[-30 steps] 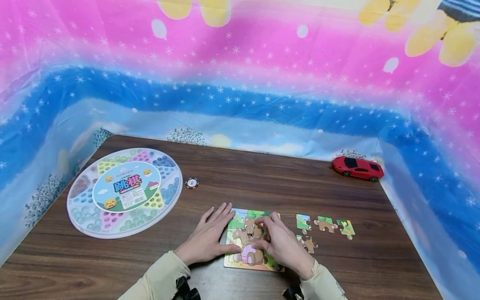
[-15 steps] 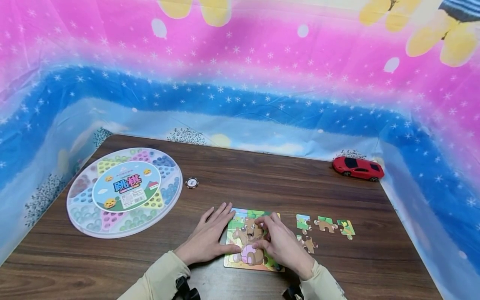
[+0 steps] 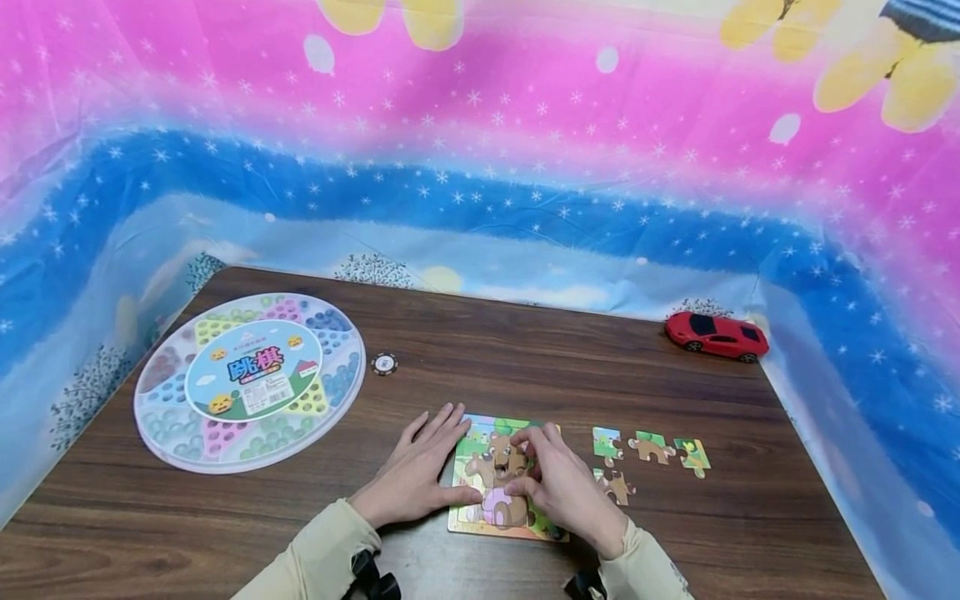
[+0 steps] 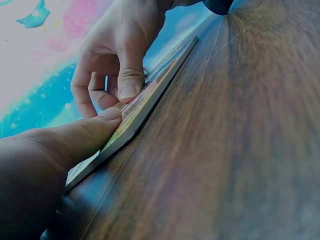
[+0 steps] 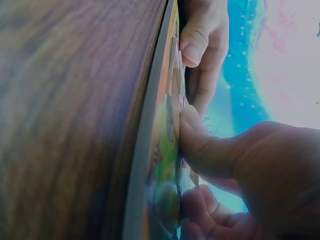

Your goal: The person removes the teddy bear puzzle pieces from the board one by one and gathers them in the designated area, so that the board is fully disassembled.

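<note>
A square jigsaw puzzle [image 3: 495, 450] with a cartoon bear lies in its thin tray [image 3: 480, 532] near the front of the table. My left hand [image 3: 416, 483] rests along its left side, fingers spread and straight, the thumb laid on the picture. From the right, my right hand [image 3: 573, 492] bends over the bear, with thumb and forefinger pinching a puzzle piece [image 5: 194, 176] at the surface. Its palm hides the puzzle's right part. In the left wrist view, the left thumb [image 4: 95, 131] presses near the right hand's fingertips.
Several loose puzzle pieces [image 3: 651, 448] lie right of the tray. A round Chinese checkers set [image 3: 348, 379] occupies the table's left side, with a poker chip [image 3: 385, 364] beside it. At the back right corner stands a red toy car [image 3: 716, 336]. Printed cloth [image 3: 480, 200] encloses the table.
Both hands stay in place on the puzzle; the right fingers shift only very slightly. The loose pieces and other objects keep their places.
</note>
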Demonstrator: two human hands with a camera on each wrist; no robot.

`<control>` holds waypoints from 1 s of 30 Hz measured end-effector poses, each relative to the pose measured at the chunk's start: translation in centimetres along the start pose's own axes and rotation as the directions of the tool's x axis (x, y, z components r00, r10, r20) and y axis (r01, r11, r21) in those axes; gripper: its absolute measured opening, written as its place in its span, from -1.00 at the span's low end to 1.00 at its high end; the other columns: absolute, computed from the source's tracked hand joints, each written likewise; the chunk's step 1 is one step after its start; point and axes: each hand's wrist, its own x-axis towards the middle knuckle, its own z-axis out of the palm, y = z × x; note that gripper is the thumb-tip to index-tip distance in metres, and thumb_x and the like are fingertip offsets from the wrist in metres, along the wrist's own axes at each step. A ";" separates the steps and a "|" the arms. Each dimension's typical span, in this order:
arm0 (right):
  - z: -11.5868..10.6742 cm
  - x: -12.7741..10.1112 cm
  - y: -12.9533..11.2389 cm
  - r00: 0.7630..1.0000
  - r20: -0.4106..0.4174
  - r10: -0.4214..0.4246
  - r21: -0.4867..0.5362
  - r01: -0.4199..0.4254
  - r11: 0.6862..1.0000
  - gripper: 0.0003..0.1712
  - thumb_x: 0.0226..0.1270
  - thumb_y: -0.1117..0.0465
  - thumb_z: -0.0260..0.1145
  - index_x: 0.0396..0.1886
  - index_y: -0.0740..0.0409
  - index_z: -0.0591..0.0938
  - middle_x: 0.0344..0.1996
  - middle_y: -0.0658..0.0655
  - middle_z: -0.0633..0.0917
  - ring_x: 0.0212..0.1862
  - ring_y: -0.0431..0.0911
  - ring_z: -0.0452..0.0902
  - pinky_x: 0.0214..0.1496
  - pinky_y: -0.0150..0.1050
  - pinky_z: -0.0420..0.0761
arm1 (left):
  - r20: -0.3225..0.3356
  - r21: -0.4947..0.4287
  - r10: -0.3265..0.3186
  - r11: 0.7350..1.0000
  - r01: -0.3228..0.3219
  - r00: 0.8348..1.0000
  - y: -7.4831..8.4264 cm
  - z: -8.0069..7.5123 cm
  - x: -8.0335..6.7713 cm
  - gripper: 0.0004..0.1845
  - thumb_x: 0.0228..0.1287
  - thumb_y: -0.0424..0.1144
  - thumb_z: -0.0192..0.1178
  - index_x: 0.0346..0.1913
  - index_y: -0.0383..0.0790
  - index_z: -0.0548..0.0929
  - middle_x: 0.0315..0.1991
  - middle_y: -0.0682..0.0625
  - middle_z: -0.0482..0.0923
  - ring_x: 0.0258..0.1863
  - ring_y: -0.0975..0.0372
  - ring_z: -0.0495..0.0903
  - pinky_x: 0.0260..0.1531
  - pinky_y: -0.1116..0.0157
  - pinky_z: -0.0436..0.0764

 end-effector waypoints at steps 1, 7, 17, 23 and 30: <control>0.0 0.0 0.0 1.000 -0.001 -0.003 0.000 0.003 1.000 -0.47 0.16 0.11 0.47 0.10 0.05 0.49 -0.27 -0.01 0.41 -0.38 -0.32 0.49 -0.40 -0.37 0.55 | 0.001 0.000 0.000 1.000 0.000 1.000 0.0 0.0 0.0 0.06 0.14 0.41 0.15 0.51 -0.25 0.15 0.54 -0.14 -0.09 0.53 0.10 -0.17 0.43 0.02 -0.23; 0.0 0.0 0.0 1.000 -0.003 -0.018 -0.006 0.018 1.000 -0.48 0.18 0.11 0.46 0.11 0.06 0.50 -0.25 -0.01 0.43 -0.36 -0.31 0.49 -0.38 -0.37 0.56 | 0.000 -0.005 0.003 1.000 -0.003 1.000 -0.1 -0.1 0.1 0.05 0.15 0.40 0.16 0.52 -0.24 0.14 0.54 -0.14 -0.10 0.53 0.11 -0.18 0.43 0.02 -0.24; 0.2 -0.1 -0.1 1.000 -0.005 -0.018 -0.008 0.018 1.000 -0.45 0.16 0.12 0.47 0.11 0.08 0.47 -0.21 -0.01 0.43 -0.34 -0.28 0.48 -0.38 -0.36 0.55 | -0.001 -0.002 0.004 1.000 -0.004 1.000 -0.2 0.1 0.0 0.06 0.15 0.41 0.14 0.51 -0.24 0.14 0.54 -0.14 -0.09 0.53 0.11 -0.18 0.43 0.03 -0.23; -0.2 -0.1 0.0 0.999 0.039 -0.012 0.001 0.012 1.000 -0.42 0.20 0.10 0.46 0.15 0.06 0.42 -0.13 -0.01 0.44 -0.30 -0.24 0.48 -0.35 -0.36 0.56 | -0.004 0.005 0.006 1.000 -0.006 1.000 -0.2 0.1 -0.1 0.06 0.14 0.43 0.12 0.51 -0.24 0.14 0.54 -0.14 -0.09 0.53 0.10 -0.17 0.43 0.03 -0.22; -0.6 -0.1 0.2 0.993 0.105 -0.045 -0.009 0.046 0.999 -0.37 0.25 0.12 0.42 0.25 0.08 0.37 -0.05 -0.01 0.46 -0.31 -0.31 0.46 -0.30 -0.31 0.53 | 0.001 -0.008 0.008 1.000 -0.008 1.000 -0.1 0.0 -0.1 0.07 0.14 0.44 0.11 0.51 -0.26 0.15 0.54 -0.14 -0.09 0.53 0.09 -0.16 0.43 0.02 -0.22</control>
